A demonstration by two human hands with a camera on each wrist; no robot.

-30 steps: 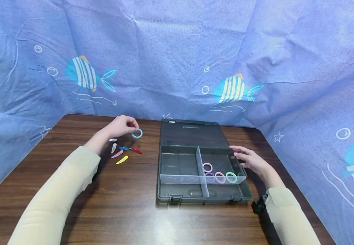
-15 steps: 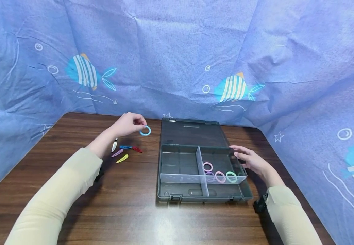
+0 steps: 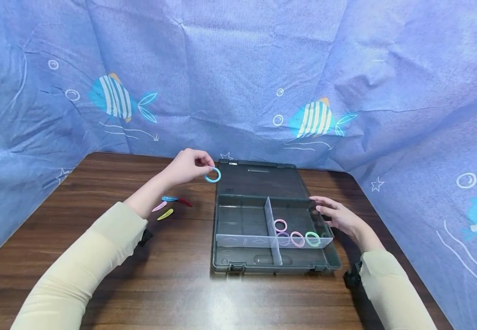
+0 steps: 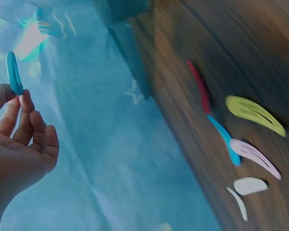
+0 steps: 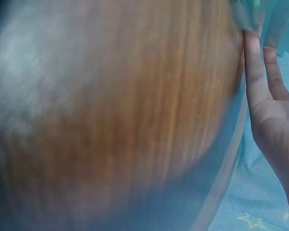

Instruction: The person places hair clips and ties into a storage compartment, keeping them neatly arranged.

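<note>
A light-blue ring (image 3: 218,179) hangs in the air, pinched in the left hand (image 3: 188,166), its outline meeting the open lid's left edge in the head view.
The left hand's thumb and forefinger close on the ring's upper edge, the other fingers (image 4: 51,142) loosely bent; the right hand (image 3: 340,218) has its fingers spread and fairly straight, touching the right side of a grey see-through box (image 3: 277,270) and gripping nothing. The box's lid (image 3: 259,180) lies back; in the rear right compartment are two pink rings (image 3: 298,246), a purple ring (image 3: 278,240) and a green ring (image 3: 312,246). Left of the box, on the brown wooden counter (image 3: 180,288), lie yellow (image 3: 165,214), pink (image 3: 159,206), blue (image 3: 170,199) and red hair clips (image 3: 185,202), with two white clips (image 4: 250,186) showing in the left wrist view. Behind hangs a blue fish-print cloth (image 3: 222,73).
</note>
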